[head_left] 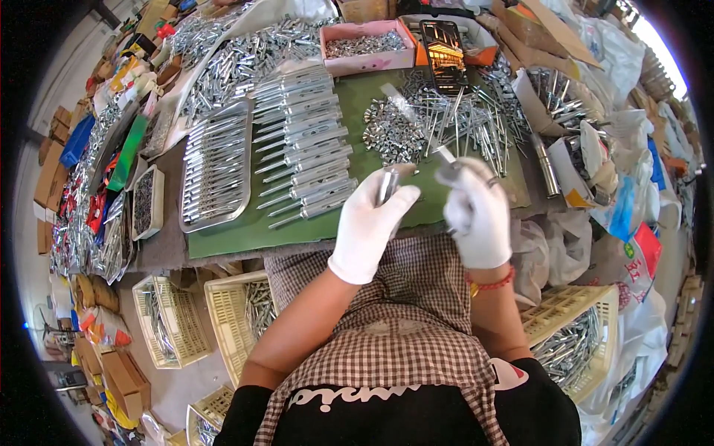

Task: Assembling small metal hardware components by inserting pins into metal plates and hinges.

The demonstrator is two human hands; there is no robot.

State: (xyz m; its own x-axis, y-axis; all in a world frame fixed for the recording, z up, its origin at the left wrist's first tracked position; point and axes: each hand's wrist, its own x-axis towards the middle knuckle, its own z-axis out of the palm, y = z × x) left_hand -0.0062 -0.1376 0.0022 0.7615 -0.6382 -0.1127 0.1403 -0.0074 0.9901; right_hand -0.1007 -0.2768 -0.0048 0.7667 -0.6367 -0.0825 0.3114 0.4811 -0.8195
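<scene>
My left hand (370,227), in a white glove, is closed around a short shiny metal cylinder (387,186) above the near edge of the green mat. Just to its right, my gloved right hand (480,223) pinches a slim metal piece (445,154) that points up and to the left; motion blurs it and its exact kind is unclear. Beyond my hands lie a heap of small metal nuts or sleeves (390,130) and a pile of long thin metal rods (472,123). Left of my left hand, metal pin-like parts (309,149) lie stacked in a column on the mat.
A metal tray (248,178) with rows of similar parts stands on the left. At the back are a pink box (370,63) of small fittings and a phone (444,56) propped upright. Cream plastic baskets (223,312) with metal parts stand below the table.
</scene>
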